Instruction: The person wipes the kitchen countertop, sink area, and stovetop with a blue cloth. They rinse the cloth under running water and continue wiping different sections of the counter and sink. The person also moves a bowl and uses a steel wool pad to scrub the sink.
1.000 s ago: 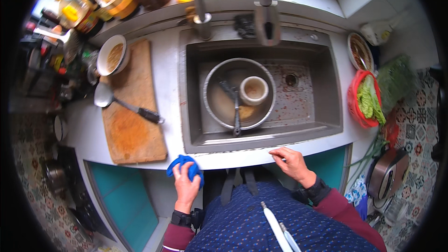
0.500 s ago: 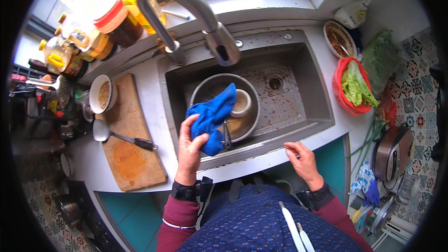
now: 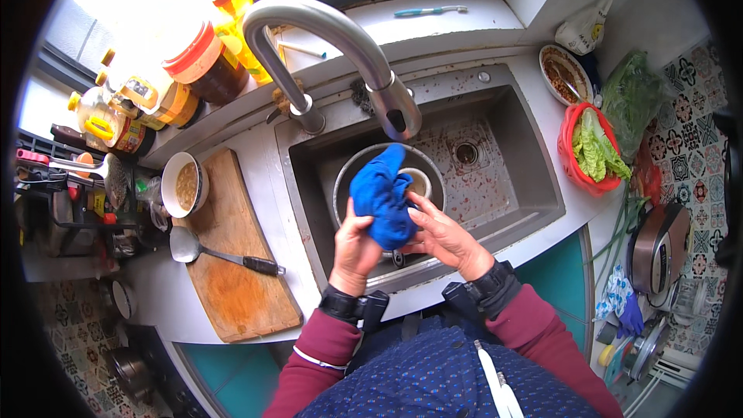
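Observation:
A crumpled blue cloth [image 3: 379,197] is gripped between both hands over the sink [image 3: 515,186]. My left hand [image 3: 356,251] closes on its lower left side, and my right hand [image 3: 445,236] holds its right edge with bent fingers. Beneath the cloth, a round metal pot [image 3: 347,166] stands in the left half of the sink. Part of a small pale bowl [image 3: 419,183] shows inside the pot, and a dark handle [image 3: 398,259] sticks out near its front rim. The cloth hides much of the pot's inside.
A curved faucet [image 3: 333,15] arches over the sink. To the left lie a cutting board [image 3: 240,294], a spatula [image 3: 232,258] and a bowl of pale food [image 3: 186,186]. At the right are a red basket of lettuce [image 3: 569,143] and a dish with reddish food [image 3: 563,73].
My right hand has come left from the counter's front edge and taken hold of the blue cloth. The left hand still grips it. The whole view has shifted slightly.

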Demonstrator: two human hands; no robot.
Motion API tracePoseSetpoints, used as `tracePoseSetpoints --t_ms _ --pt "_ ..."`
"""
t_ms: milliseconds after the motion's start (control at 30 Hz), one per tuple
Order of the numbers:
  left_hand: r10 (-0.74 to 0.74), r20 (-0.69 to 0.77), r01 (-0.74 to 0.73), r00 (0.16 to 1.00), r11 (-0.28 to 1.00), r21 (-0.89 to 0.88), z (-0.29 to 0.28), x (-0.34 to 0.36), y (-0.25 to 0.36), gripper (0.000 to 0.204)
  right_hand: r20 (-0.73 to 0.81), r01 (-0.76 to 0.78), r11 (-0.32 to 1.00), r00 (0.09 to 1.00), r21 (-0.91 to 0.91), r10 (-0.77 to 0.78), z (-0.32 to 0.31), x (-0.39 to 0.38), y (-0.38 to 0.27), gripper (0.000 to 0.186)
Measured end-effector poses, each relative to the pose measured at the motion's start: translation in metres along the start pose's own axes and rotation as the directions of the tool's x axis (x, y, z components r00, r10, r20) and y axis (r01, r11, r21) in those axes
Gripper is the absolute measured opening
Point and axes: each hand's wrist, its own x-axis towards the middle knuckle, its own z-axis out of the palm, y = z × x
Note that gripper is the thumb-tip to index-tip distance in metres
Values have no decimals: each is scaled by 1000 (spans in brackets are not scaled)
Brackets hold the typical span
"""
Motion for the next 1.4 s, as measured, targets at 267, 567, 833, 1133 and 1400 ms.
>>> tracePoseSetpoints --t_ms 267,567,833,1133,1400 --pt "251 185 -234 950 186 954 -34 64 68 65 -153 323 907 916 -270 -372 -18 43 -21 57" --pt "640 -129 90 757 93 992 -65 169 201 21 65 352 285 722 -892 -689 -36 68 -52 49" --pt "602 -6 -73 798 107 992 -45 160 199 17 73 317 262 752 -912 -655 -37 77 -52 48" --pt "-113 -245 188 963 933 307 -42 114 -29 44 223 524 347 746 -777 -627 -60 89 -40 56" --pt "193 -231 -107 954 935 338 -26 128 -65 22 -92 207 398 784 -894 -614 -63 101 -28 50"
